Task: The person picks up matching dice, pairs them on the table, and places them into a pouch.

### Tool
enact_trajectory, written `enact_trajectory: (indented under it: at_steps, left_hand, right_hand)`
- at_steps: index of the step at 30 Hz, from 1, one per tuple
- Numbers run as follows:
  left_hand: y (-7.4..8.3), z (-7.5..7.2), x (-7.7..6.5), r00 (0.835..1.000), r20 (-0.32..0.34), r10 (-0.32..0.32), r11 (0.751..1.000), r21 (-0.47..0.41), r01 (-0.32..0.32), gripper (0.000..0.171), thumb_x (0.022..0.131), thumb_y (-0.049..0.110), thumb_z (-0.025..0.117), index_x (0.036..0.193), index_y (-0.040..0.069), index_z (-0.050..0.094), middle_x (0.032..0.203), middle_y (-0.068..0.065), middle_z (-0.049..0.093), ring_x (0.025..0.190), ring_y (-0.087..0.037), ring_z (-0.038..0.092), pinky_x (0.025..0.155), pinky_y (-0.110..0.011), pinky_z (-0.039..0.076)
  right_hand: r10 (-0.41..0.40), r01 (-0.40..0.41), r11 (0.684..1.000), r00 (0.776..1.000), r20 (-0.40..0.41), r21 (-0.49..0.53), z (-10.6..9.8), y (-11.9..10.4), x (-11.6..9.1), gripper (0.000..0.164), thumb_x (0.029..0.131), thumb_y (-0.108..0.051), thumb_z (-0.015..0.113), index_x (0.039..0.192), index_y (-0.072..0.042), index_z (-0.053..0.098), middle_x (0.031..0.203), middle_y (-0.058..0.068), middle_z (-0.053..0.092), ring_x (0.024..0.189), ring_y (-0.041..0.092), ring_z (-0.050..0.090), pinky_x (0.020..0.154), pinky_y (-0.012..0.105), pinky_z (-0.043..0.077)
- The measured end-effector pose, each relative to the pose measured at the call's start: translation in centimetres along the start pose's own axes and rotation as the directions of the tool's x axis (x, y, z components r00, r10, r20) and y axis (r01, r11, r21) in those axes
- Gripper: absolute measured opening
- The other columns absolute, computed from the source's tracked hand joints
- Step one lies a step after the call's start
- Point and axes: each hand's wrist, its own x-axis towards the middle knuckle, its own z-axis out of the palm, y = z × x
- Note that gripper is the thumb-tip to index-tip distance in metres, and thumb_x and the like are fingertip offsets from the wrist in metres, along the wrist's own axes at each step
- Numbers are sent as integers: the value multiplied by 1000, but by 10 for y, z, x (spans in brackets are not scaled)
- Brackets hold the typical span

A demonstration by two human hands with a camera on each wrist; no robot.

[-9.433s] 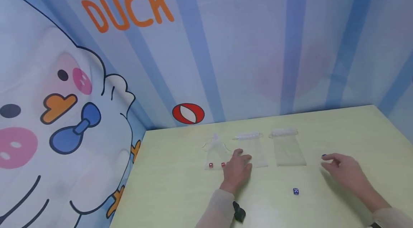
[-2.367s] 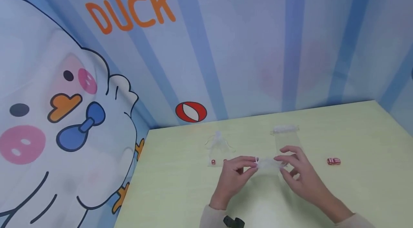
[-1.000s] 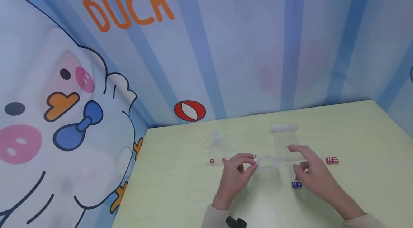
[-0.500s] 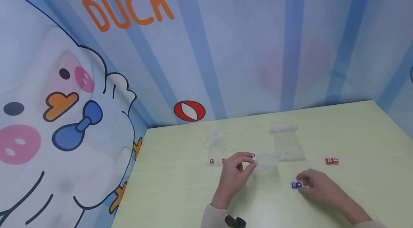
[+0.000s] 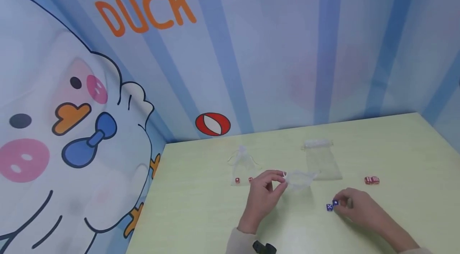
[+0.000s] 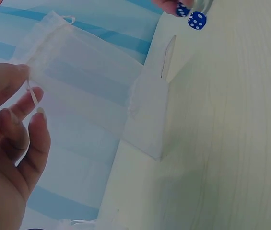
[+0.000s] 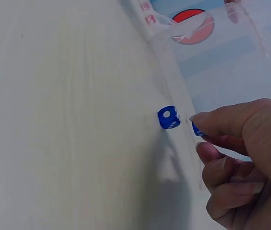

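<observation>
My left hand [image 5: 261,198] pinches the rim of a sheer white drawstring bag [image 5: 299,179] between thumb and index finger, and the bag hangs a little above the table. In the left wrist view, the bag [image 6: 87,79] looks empty. My right hand [image 5: 363,208] pinches a blue die [image 5: 335,203] between thumb and index finger. Just left of it lies a second blue die [image 5: 329,207] on the table. From the right wrist, the pinched blue die [image 7: 196,129] is partly hidden by the fingers, beside the loose blue die [image 7: 169,117].
Behind my left hand lies a gathered drawstring bag [image 5: 241,164] with two red dice at its bottom. A flat drawstring bag [image 5: 323,162] lies behind the held one. Two red dice [image 5: 371,180] sit together on the right of the table [image 5: 406,150].
My right hand left the bag's rim, went down to the blue dice and drew one slightly away from the other. My left hand keeps its hold on the bag, earlier picked up from the table.
</observation>
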Motion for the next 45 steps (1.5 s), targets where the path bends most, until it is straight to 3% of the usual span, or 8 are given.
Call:
enact_trajectory:
  at_steps: [8, 14, 18, 23, 28, 33, 40, 45]
  left_hand:
    - [1, 1, 0, 1000, -8, -7, 1000, -9, 7, 5, 89, 9, 73, 88, 13, 73, 105, 3, 71, 55, -1, 42, 51, -18, 40]
    - [5, 0, 0, 1000, -15, -17, 999, -39, 17, 4, 89, 7, 74, 87, 11, 73, 105, 0, 71, 56, -2, 43, 52, -18, 39]
    - [6, 2, -1, 999, -13, -42, 997, -65, 41, 2, 87, 6, 74, 86, 7, 73, 106, -2, 71, 57, -3, 43, 53, -18, 38]
    - [8, 4, -1, 997, -4, -80, 994, -72, 79, 3, 87, 6, 74, 86, 4, 72, 106, -4, 71, 59, -4, 43, 55, -17, 37]
    - [25, 0, 0, 997, -12, -80, 993, -88, 78, 3, 86, -1, 73, 84, 0, 71, 103, -10, 72, 58, -5, 42, 54, -17, 37]
    - [42, -6, 0, 999, -24, -36, 994, -108, 33, 4, 86, -4, 71, 84, -1, 70, 102, -14, 71, 56, -5, 41, 52, -19, 38]
    - [45, -8, 0, 997, -10, -74, 990, -121, 73, 5, 86, -4, 70, 84, 0, 70, 104, -14, 71, 56, -4, 39, 54, -16, 35]
    - [41, -8, 0, 996, -11, -87, 985, -147, 84, 5, 87, -4, 69, 85, 0, 69, 105, -15, 71, 55, -5, 38, 54, -16, 33]
  right_hand:
    - [-78, 87, 994, 989, -129, 63, -15, -31, 3, 18, 87, -14, 76, 103, -8, 72, 80, -6, 58, 60, 7, 48, 51, 25, 42]
    - [-182, 223, 968, 941, -284, 119, -26, -66, 3, 16, 86, -9, 76, 101, -13, 72, 78, -6, 58, 56, 9, 51, 47, 25, 41]
    - [-233, 287, 949, 918, -320, 133, -28, -86, 8, 15, 86, -9, 77, 100, -13, 72, 77, -7, 57, 56, 9, 50, 47, 24, 41]
    - [-225, 272, 955, 925, -307, 121, -25, -98, 16, 15, 87, -11, 76, 101, -9, 72, 73, -6, 54, 58, 9, 48, 50, 24, 42]
    - [-204, 234, 969, 937, -284, 74, -19, -99, 21, 19, 88, -14, 76, 105, -6, 72, 67, -8, 51, 56, 7, 46, 51, 25, 42]
    - [-207, 239, 969, 924, -323, 64, -15, -91, 19, 20, 89, -13, 75, 107, -6, 72, 67, -10, 51, 56, 7, 46, 52, 24, 42]
    - [-209, 272, 954, 905, -371, 127, -14, -71, 9, 20, 90, -7, 72, 109, -8, 71, 72, -8, 56, 56, 7, 47, 48, 24, 40]
    - [-150, 211, 966, 930, -336, 152, -13, -52, 3, 20, 94, -7, 67, 113, -6, 69, 79, -3, 59, 56, 8, 48, 46, 24, 40]
